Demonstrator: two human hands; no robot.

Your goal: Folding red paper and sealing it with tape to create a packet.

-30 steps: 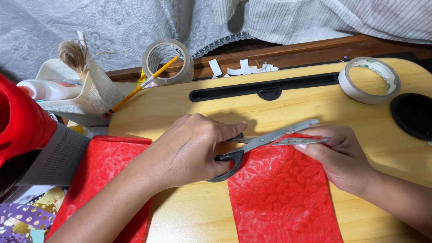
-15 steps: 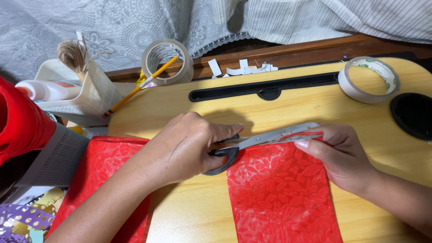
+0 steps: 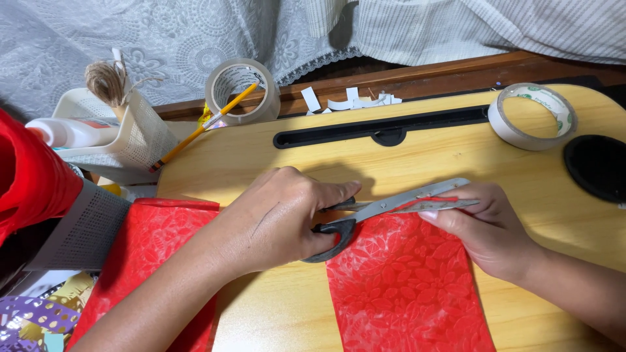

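At the far left edge there is a bright red cloth-like shape (image 3: 29, 176), and under it a grey mesh piece (image 3: 85, 228). Behind them stands a white mesh basket (image 3: 140, 140) with a white glue bottle (image 3: 68, 132) lying inside and a ball of brown twine (image 3: 104, 81) on top. A yellow paintbrush (image 3: 202, 127) leans from the basket toward a roll of clear tape (image 3: 242, 91), which stands upright near the back edge of the wooden lap desk (image 3: 456, 150).

On the desk a sheet of red embossed paper (image 3: 153, 248) lies under the left forearm. The left hand (image 3: 280, 218) is closed around the black handles of the scissors (image 3: 385, 208), with the fingers through the loops. The blades are silver, they point to the right and they are slightly apart. A thin red strip (image 3: 433, 199) sits between them near the tips.

Below the scissors lies another piece of red embossed paper (image 3: 404, 287), which reaches down to the lower border of the view. Its top edge is at the blades. The right hand (image 3: 486, 228) rests on the right part of this piece; the fingers are bent and pinch the paper edge just beside the blade tips.

Behind the hands, small white paper scraps (image 3: 349, 101) lie by the long black slot (image 3: 385, 130) of the desk. Further right a roll of white tape (image 3: 531, 116) lies flat, and a round black recess (image 3: 600, 166) is at the right edge.
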